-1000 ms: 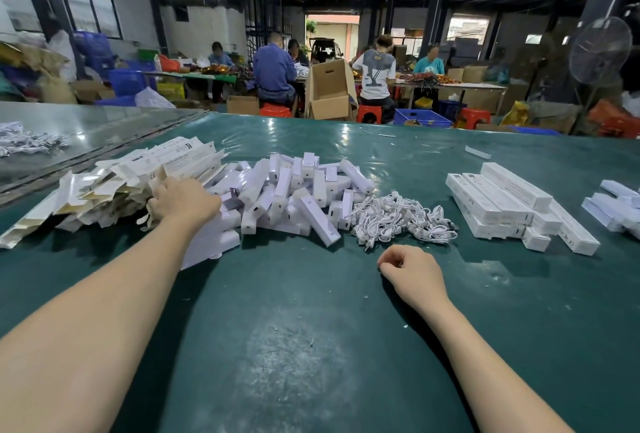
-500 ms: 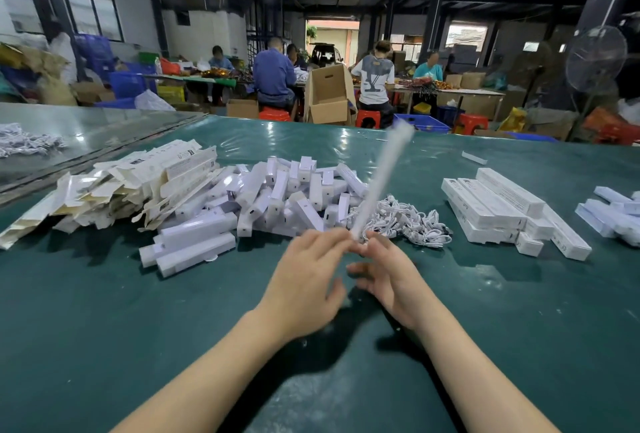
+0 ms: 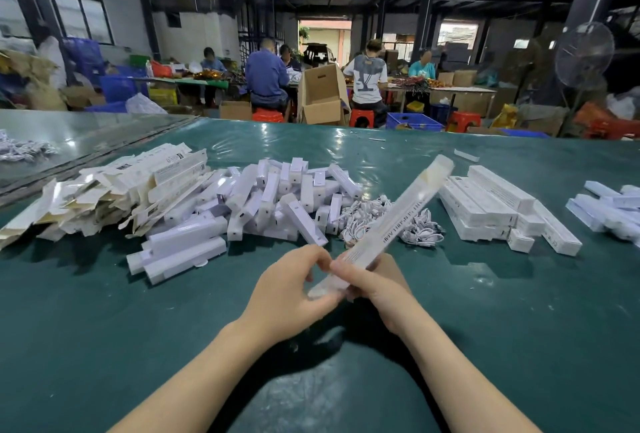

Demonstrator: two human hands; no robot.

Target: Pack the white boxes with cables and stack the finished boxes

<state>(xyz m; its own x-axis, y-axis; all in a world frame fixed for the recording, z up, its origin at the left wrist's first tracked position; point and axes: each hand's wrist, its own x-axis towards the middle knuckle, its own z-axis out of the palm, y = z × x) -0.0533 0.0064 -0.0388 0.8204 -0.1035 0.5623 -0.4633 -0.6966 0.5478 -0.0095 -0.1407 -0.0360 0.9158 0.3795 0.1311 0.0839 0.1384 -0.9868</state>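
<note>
White box (image 3: 392, 213) — long, narrow, printed along one face, held clear of the table by both hands at its near end. From the grip it runs out toward 1 o'clock, with the far end raised and blurred. All of its length lies beyond the hands; only the near tip sits between them.

Left hand (image 3: 291, 290): fingers curled, thumb and fingertips closed on the near tip of the box from the 9 o'clock side.

Right hand (image 3: 379, 282): fingers wrapped across the box just past the tip, from the 3 o'clock side. The two hands are almost touching.

Around the hands, on the green table cover (image 3: 121, 339):
- Cables (image 3: 420, 230), a loose heap of white coils at 1 o'clock, lying behind and under the line of the held box.
- Finished boxes (image 3: 491, 205), a low stack at 2 o'clock, well apart from the hands. More white boxes (image 3: 609, 205) lie further out toward 3 o'clock at the frame edge.
- Short white blocks (image 3: 277, 190) at 12 o'clock, a jumbled pile touching the cable heap.
- Flat cartons (image 3: 114, 190) at 10 o'clock, a wide slumped spread of unfolded white card, with a few long closed boxes (image 3: 180, 245) lying in front of it.

Beyond the table at 12 o'clock — an open cardboard carton (image 3: 322, 96) and seated people at other benches. A standing fan (image 3: 583, 54) is at 2 o'clock, far back.
</note>
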